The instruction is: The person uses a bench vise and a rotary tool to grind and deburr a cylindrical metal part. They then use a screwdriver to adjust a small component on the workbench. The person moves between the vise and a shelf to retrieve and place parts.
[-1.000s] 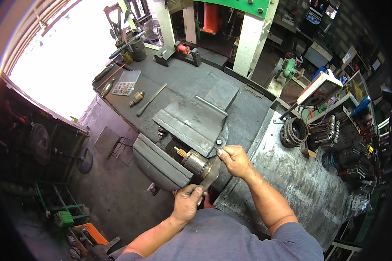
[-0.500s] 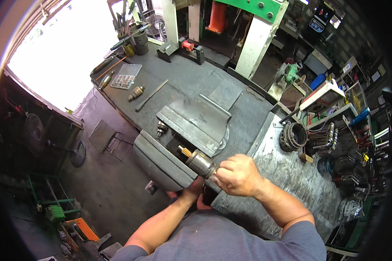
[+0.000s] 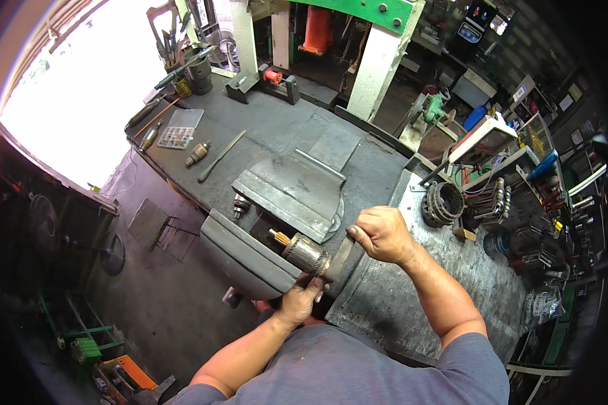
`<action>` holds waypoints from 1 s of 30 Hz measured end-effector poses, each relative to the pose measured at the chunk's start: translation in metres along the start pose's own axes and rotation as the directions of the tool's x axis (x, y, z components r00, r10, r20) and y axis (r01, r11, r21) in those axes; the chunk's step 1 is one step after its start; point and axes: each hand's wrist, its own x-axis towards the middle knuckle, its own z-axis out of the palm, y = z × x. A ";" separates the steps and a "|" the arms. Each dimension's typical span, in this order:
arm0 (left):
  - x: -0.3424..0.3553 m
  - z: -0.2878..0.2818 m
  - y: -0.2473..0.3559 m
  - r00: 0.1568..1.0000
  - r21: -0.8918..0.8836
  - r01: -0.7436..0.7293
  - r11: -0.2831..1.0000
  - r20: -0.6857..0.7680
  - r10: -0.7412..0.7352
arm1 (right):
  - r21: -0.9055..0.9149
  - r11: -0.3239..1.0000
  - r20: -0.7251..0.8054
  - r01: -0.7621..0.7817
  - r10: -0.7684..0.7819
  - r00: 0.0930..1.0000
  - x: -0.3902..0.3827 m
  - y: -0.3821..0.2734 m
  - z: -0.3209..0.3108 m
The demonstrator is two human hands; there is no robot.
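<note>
A starter motor armature (image 3: pixel 306 254) lies between the jaws of a big bench vise (image 3: pixel 287 192), its copper-coloured splined shaft pointing up-left. Around its near end passes a grey-brown strip, apparently sandpaper (image 3: pixel 342 259). My right hand (image 3: pixel 385 234) is closed on the strip's upper end, up and right of the armature. Below the armature, close against the vise's near jaw, my left hand (image 3: pixel 300 302) is closed, with the thumb uppermost. It seems to pinch the strip's other end, mostly hidden by the fingers. A small gear-like part (image 3: pixel 240 204) sits at the jaws' far-left end.
On the dark workbench (image 3: pixel 263 125) lie a file-like tool (image 3: pixel 221 156), a small cylindrical part (image 3: pixel 197 154) and a clear compartment box (image 3: pixel 181 129). A ring-shaped stator (image 3: pixel 443 204) stands on the metal bench at right. A stool (image 3: pixel 150 223) stands on the floor at left.
My right hand has moved up and away from the armature, exposing the strip. My left hand has risen from beneath the vise towards the armature. The view has shifted slightly.
</note>
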 end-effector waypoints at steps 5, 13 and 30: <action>0.003 -0.005 -0.010 0.919 0.449 -0.275 0.850 -0.137 0.369 | 0.074 0.941 0.148 0.330 -0.338 0.929 -0.005 -0.009 0.002; -0.012 -0.008 0.002 0.989 0.343 -0.070 0.937 -0.102 0.111 | 0.047 0.999 0.004 -0.020 0.019 1.000 -0.012 0.003 0.015; -0.054 0.008 0.025 0.989 -0.109 -0.120 0.987 -0.104 0.109 | 0.644 0.685 0.084 -0.342 0.381 0.921 -0.046 0.005 0.078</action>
